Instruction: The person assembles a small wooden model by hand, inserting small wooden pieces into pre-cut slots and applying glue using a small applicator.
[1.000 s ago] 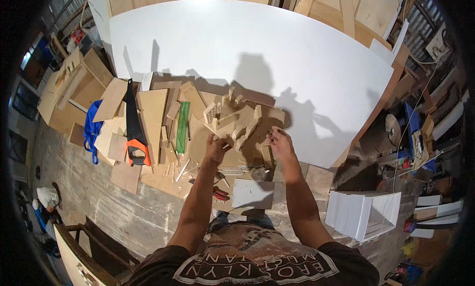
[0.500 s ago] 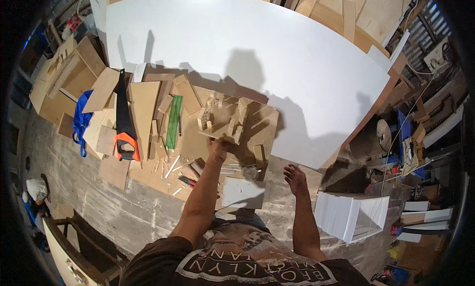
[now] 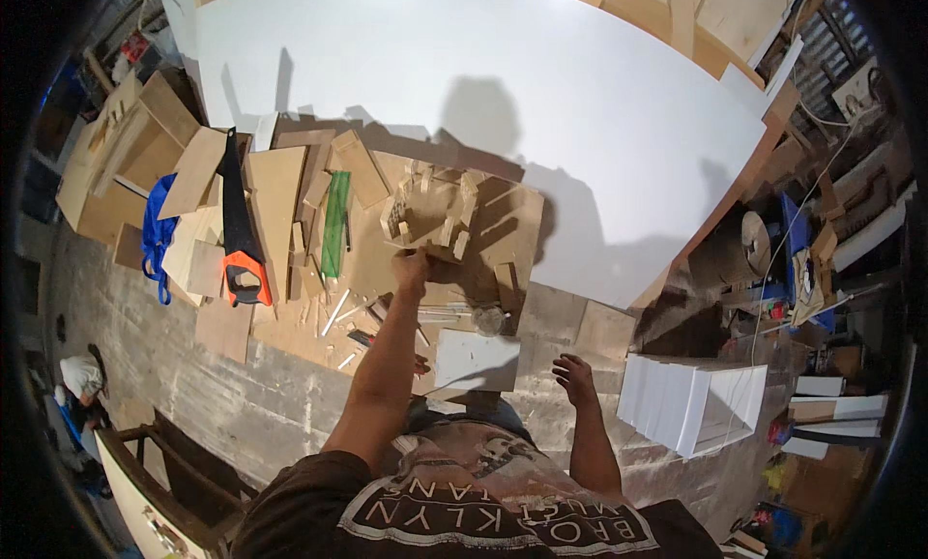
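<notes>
A grey floor [image 3: 290, 385] showed around everything, streaked with pale marks. Across the far side stretched a broad white panel [image 3: 387, 66], a person's shadow falling over it. On the near side of the panel lay a large tan board [image 3: 372, 254], crowded with offcuts and scraps. At the far left stood an open wooden box [image 3: 111, 187], and on the right, well apart from the board, was a white box-shaped unit [image 3: 686, 404].

A handsaw [image 3: 238, 225] lay over the wooden pieces on the left, its black blade pointing away and its orange handle toward the person. Just left of those pieces was a bunched blue bag [image 3: 158, 235].

The small wooden assembly [image 3: 449, 232], a flat base with several upright blocks, was over the middle of the tan board; whether it rested fully on it could not be told. A pale slab [image 3: 476, 358] lay at the near edge, and a green strip [image 3: 334, 225] left of the assembly.

The left hand [image 3: 411, 267] grasped the near edge of the assembly's base. The right hand [image 3: 573, 377] was released, fingers loosely spread, between the slab and the white unit. Smaller were a clear round container [image 3: 489, 319] just beyond the slab and thin pale sticks [image 3: 336, 311] scattered left of the left forearm.
</notes>
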Motion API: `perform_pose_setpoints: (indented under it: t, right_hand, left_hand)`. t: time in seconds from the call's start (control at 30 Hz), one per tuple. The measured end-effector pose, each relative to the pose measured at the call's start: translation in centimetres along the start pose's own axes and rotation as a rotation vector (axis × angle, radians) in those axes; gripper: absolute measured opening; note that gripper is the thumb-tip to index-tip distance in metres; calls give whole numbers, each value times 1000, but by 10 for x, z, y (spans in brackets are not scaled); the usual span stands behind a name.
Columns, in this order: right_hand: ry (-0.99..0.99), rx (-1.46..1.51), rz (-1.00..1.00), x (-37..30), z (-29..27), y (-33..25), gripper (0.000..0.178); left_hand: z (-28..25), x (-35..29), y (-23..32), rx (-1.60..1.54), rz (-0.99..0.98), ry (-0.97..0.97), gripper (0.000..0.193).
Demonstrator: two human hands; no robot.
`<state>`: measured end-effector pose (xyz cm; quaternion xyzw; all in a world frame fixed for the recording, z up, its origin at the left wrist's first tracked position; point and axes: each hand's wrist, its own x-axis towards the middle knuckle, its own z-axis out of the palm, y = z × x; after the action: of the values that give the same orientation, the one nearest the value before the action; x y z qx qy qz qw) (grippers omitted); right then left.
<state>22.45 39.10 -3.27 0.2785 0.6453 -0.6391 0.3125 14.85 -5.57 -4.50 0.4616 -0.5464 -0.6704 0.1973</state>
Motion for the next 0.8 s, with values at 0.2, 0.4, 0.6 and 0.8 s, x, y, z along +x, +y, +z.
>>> perform_pose_setpoints:
  t: [0.2,0.4,0.6,0.8]
  right_hand:
    - [16,-30,37,0,-5,15,44]
    - [-30,-207,-100,21,29,-16,36]
    - [99,-852,-802,80,87,-90,36]
    - [139,-1105,-670,48,205,-149,43]
  left_hand:
    - [1,5,19,262,-102,21,33]
    - [-20,16,2,-121,-236,15,14]
    - [-39,-8,25,-214,-206,-133,16]
    - [-145,-58,44,-270,-228,-139,27]
